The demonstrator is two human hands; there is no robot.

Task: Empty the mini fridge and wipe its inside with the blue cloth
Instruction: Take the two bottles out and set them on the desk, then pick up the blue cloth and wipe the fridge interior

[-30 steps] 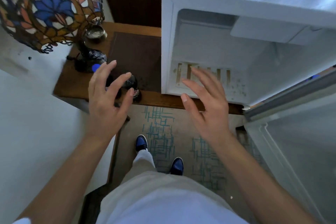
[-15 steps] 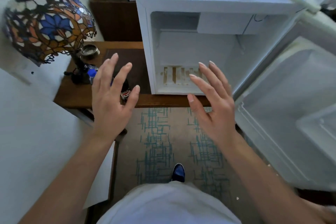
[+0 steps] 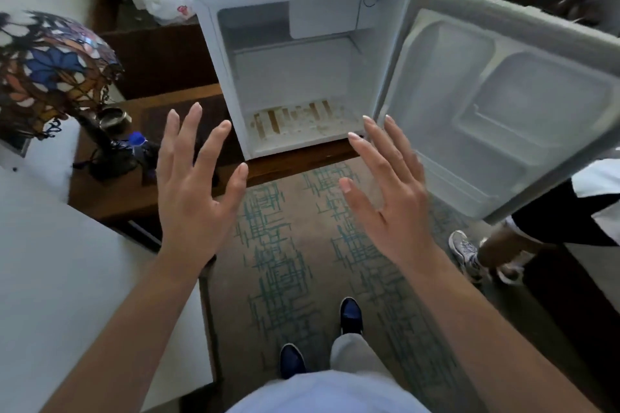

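The mini fridge point(image 3: 302, 77) sits top centre of the frame on a wooden desk point(image 3: 110, 198), its door point(image 3: 503, 117) swung wide to the right and brown stains on its floor. Your left hand point(image 3: 198, 198) and right hand point(image 3: 385, 204) hover mid-frame, fingers spread, grasping nothing. A stained-glass lamp point(image 3: 50, 70) stands far left.
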